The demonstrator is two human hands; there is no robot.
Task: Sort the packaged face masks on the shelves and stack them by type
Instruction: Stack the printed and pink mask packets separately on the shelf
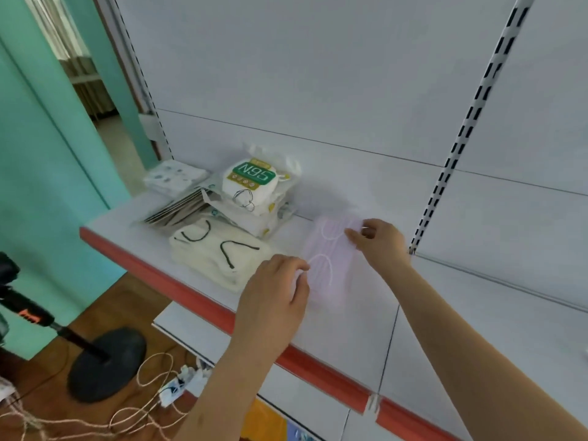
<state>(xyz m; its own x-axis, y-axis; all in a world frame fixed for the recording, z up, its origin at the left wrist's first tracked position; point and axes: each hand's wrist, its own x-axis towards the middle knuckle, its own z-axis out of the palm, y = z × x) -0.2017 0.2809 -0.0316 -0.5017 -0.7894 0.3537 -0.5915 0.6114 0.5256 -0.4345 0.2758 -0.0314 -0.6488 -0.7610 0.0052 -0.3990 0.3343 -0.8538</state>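
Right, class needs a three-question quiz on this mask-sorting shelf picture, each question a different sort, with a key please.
1. True or false: both hands touch the pink mask pack.
2. Which pack lies on top of the back pile? A) N95 pack B) black-strapped pack C) pink pack
3. Fill in: the shelf has a ___ front edge.

Key: 1 true: left hand at the near end, right hand at the far end. 2 A. 3 red.

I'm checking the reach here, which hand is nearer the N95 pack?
Left. The left hand sits at the pink mask's near end, just below and right of the N95 pack. The right hand is at the mask's far end, further right.
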